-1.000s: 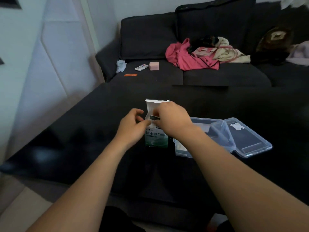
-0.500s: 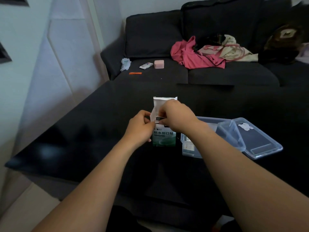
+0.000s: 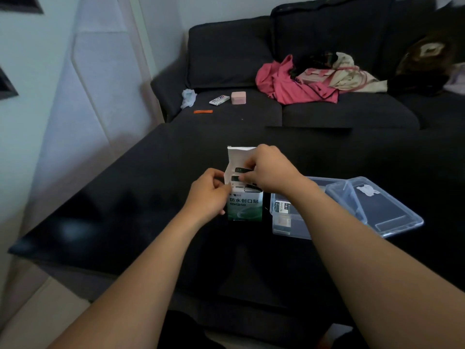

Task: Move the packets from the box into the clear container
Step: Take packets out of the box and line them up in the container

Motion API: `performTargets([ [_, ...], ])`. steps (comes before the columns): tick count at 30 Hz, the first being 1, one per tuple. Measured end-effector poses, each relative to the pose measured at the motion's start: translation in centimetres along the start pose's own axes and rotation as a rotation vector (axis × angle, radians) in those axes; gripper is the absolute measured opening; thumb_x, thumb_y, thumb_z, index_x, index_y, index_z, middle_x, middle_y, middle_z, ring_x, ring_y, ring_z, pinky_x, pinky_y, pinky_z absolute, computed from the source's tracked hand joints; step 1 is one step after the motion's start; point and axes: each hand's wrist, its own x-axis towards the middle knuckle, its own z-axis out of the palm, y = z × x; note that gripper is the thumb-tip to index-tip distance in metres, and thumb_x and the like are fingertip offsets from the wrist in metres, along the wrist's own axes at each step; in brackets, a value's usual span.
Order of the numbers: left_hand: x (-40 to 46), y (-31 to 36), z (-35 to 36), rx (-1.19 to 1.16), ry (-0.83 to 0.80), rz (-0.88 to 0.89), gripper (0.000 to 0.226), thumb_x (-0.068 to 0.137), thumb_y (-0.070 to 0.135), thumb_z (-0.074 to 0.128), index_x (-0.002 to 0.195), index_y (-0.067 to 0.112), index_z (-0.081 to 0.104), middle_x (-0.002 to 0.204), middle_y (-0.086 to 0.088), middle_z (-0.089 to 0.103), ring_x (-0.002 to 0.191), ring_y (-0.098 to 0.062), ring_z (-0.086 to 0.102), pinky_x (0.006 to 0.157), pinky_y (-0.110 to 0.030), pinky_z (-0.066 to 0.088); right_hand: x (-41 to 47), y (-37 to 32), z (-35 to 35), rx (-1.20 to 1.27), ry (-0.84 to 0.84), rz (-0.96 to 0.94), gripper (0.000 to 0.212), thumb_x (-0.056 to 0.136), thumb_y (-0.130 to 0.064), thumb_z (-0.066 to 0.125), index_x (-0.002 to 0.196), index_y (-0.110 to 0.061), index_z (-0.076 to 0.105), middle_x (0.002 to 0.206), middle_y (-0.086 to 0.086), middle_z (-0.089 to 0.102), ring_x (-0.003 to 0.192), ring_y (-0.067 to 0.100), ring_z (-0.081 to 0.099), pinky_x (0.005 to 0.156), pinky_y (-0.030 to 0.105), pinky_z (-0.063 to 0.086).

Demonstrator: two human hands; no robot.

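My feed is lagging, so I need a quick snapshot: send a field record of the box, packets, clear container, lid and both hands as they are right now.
box: green and white carton, upright on the black table, top flap open
left hand: grips the box's left edge
right hand: at the box mouth, fingers pinching a dark-printed packet
clear container: right of the box, open, at least one packet inside
lid: lying against the container's right side
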Motion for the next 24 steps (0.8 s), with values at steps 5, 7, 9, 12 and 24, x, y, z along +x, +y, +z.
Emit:
performTargets([
  [5, -0.1, -0.1, -0.1, 0.002, 0.002, 0.007, 0.024, 0.093, 0.016, 0.065, 0.117, 0.017, 0.058, 0.091, -0.004, 0.066, 0.071, -0.016, 0.064, 0.053, -0.035, 0.061, -0.4, 0.3, -0.6, 0.029, 0.083, -0.069, 0.019, 0.089, -0.030, 0.073, 0.073, -0.019, 0.072, 0.080, 0.005, 0.063, 0.077, 0.025, 0.062, 0.065, 0.036, 0.049],
  [7, -0.2, 0.0, 0.0, 0.002, 0.004, 0.011, 0.028, 0.093, 0.017, 0.066, 0.120, 0.016, 0.058, 0.094, -0.003, 0.065, 0.076, -0.015, 0.065, 0.051, -0.029, 0.058, -0.8, 0.0, -1.0, 0.008, 0.142, -0.106, 0.012, 0.093, -0.030, 0.069, 0.085, -0.022, 0.074, 0.085, 0.004, 0.066, 0.079, 0.024, 0.063, 0.068, 0.038, 0.052],
  [9, -0.1, -0.1, 0.0, 0.000, 0.005, 0.010, 0.031, 0.092, 0.020, 0.069, 0.121, 0.016, 0.058, 0.095, -0.002, 0.064, 0.080, -0.015, 0.066, 0.053, -0.029, 0.059, -1.3, -0.2, -1.9, 0.049, 0.237, -0.145, 0.011, 0.094, -0.027, 0.067, 0.084, -0.024, 0.070, 0.081, 0.000, 0.067, 0.075, 0.021, 0.065, 0.070, 0.040, 0.055],
  [12, -0.1, -0.1, -0.2, 0.020, 0.031, 0.016, 0.045, 0.084, 0.027, 0.076, 0.124, 0.017, 0.058, 0.098, 0.000, 0.065, 0.084, -0.014, 0.065, 0.066, -0.034, 0.059, -2.2, 0.0, -3.8, 0.275, 0.374, -0.137, 0.012, 0.095, -0.017, 0.066, 0.085, -0.018, 0.072, 0.067, -0.006, 0.065, 0.055, 0.005, 0.065, 0.056, 0.025, 0.052],
  [24, -4.2, 7.2, 3.0, -0.649, 0.115, 0.245, 0.025, 0.099, 0.019, 0.062, 0.124, 0.018, 0.065, 0.113, 0.000, 0.074, 0.105, -0.005, 0.070, 0.090, -0.025, 0.056, -5.9, 0.2, -1.6, 1.675, -0.115, 0.510, 0.003, 0.093, -0.006, 0.068, 0.093, -0.003, 0.070, 0.071, 0.006, 0.070, 0.056, 0.007, 0.064, 0.050, 0.014, 0.053],
])
